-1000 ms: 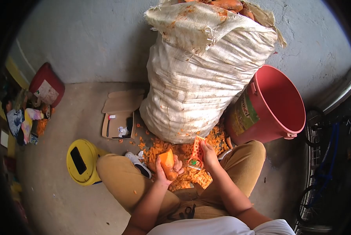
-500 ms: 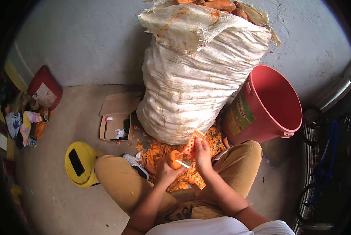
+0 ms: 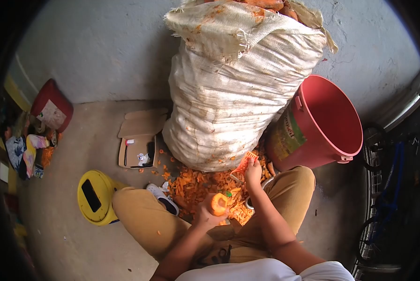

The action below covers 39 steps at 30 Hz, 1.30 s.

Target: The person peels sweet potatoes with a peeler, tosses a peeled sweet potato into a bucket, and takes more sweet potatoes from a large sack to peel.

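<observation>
My left hand (image 3: 204, 214) is wrapped round a carrot (image 3: 219, 204), whose pale-centred cut end faces up toward me. Up and to the right, apart from the carrot, my right hand (image 3: 253, 174) grips an orange plastic peeler (image 3: 243, 167) with a perforated handle. Beneath both hands, a heap of orange peelings (image 3: 191, 185) covers the floor between my feet. A small green piece (image 3: 228, 193) shows just beside the carrot. Directly ahead stands a big white woven sack (image 3: 219, 103), with carrots (image 3: 264, 4) showing at its open top.
A tall red bucket (image 3: 289, 136) leans right of the sack. To the left are an open cardboard box (image 3: 137, 152) with small items and a yellow container (image 3: 108, 187) with a dark phone-like slab (image 3: 91, 193) on top. A red bin (image 3: 53, 105) stands farther left.
My hands have drawn apart. The peeler has moved right, away from the carrot, while the carrot has come slightly lower and turned its cut end toward me.
</observation>
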{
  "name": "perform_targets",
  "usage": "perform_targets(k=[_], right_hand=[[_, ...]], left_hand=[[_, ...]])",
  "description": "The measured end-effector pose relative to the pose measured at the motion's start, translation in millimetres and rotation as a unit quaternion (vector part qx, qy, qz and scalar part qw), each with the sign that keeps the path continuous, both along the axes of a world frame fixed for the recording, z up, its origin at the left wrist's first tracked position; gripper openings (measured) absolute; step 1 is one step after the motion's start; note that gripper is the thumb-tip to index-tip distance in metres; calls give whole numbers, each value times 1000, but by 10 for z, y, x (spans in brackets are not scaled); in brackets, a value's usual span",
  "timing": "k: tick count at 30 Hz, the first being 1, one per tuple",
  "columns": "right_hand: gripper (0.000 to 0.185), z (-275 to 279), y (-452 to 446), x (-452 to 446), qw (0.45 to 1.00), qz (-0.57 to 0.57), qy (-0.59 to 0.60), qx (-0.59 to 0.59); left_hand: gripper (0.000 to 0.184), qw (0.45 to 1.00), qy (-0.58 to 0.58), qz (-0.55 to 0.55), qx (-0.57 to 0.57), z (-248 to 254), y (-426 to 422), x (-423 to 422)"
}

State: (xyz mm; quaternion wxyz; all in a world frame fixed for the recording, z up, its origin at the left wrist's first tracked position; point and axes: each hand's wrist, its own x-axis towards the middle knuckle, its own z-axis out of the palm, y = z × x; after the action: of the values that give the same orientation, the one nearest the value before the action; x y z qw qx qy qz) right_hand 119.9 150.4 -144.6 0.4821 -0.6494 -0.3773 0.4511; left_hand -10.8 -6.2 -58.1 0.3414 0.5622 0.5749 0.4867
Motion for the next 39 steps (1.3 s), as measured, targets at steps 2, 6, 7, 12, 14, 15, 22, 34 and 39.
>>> perform_targets(k=[2, 6, 7, 12, 14, 15, 22, 34, 39], right_hand=[[26, 180, -41, 6, 999, 21, 31, 29], [22, 886, -339, -372, 959, 67, 275, -6], [22, 967, -439, -469, 955, 98, 280, 9], [22, 1106, -665, -598, 978, 175, -45, 104], [24, 1060, -643, -606, 982, 159, -31, 95], [25, 953, -603, -568, 986, 134, -59, 79], [30, 405, -108, -22, 980, 27, -192, 34], [28, 1017, -583, -580, 982, 164, -80, 54], [26, 621, -23, -24, 989, 33, -143, 27]], left_hand=[[32, 1000, -5, 28, 6, -46, 34, -55], [34, 998, -23, 62, -22, -248, 121, -77], [35, 996, -48, 55, -41, -315, 113, -73], [44, 995, -46, 21, -88, -191, 92, -70], [41, 994, -64, 24, -81, -177, 80, -55], [40, 996, -53, 15, -68, -164, 61, -52], [32, 998, -25, 37, -36, -73, 13, -57], [33, 991, -119, 64, -10, -425, 66, -75], [32, 999, 5, 32, -21, 176, 3, -16]])
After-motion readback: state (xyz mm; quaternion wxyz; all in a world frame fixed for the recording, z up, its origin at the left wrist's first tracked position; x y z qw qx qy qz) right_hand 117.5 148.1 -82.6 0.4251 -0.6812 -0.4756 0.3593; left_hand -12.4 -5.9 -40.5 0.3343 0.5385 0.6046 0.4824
